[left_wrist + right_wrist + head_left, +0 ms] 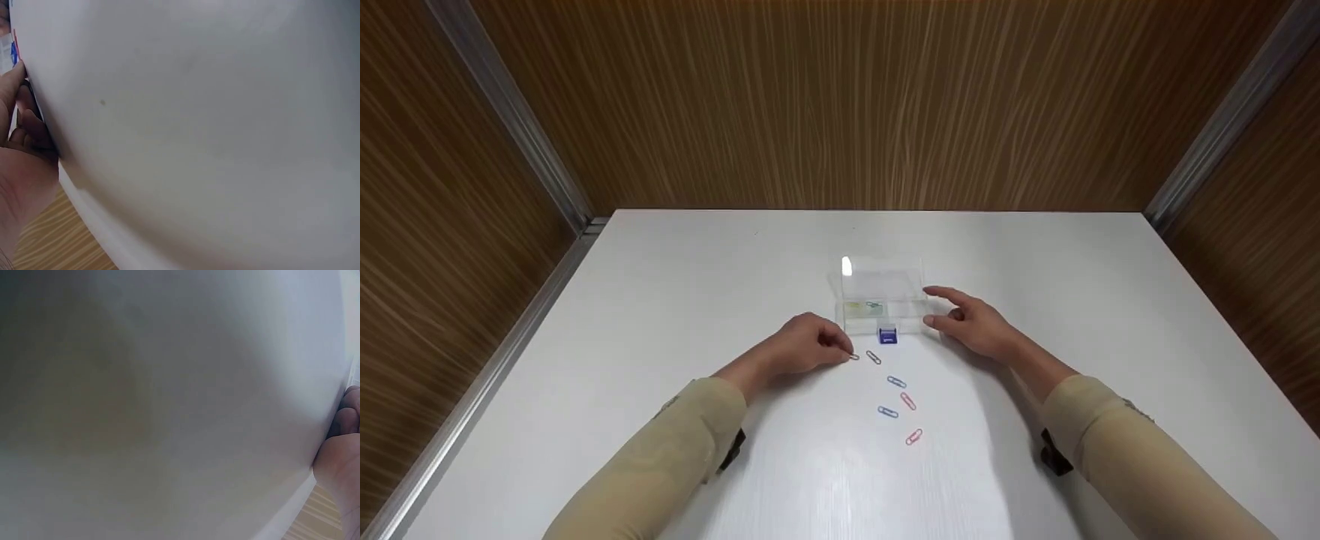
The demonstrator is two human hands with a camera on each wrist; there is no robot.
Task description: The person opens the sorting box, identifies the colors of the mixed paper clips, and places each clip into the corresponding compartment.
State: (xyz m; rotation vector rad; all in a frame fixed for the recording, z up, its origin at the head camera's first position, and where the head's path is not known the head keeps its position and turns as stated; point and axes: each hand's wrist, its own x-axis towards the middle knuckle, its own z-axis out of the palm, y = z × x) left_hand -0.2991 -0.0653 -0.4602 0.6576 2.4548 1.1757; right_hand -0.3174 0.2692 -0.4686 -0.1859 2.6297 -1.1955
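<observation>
In the head view my left hand (810, 343) pinches a small silver-looking paper clip (854, 357) between thumb and fingertips, low over the table. Just right of it lies a dark paper clip (873, 358). A clear plastic box (906, 325) stands with its transparent lid (883, 276) raised at the back. A greenish paper and a clip (874, 304) show inside it, and a purple latch (888, 336) sits at its front. My right hand (976, 325) is at the box's right side, index finger extended and thumb apart from it, their tips at the edge.
Blue paper clips (888, 412) and red paper clips (913, 436) lie scattered on the white table (697, 285) in front of the box. Wood-grain panels (840, 105) stand behind and at both sides.
</observation>
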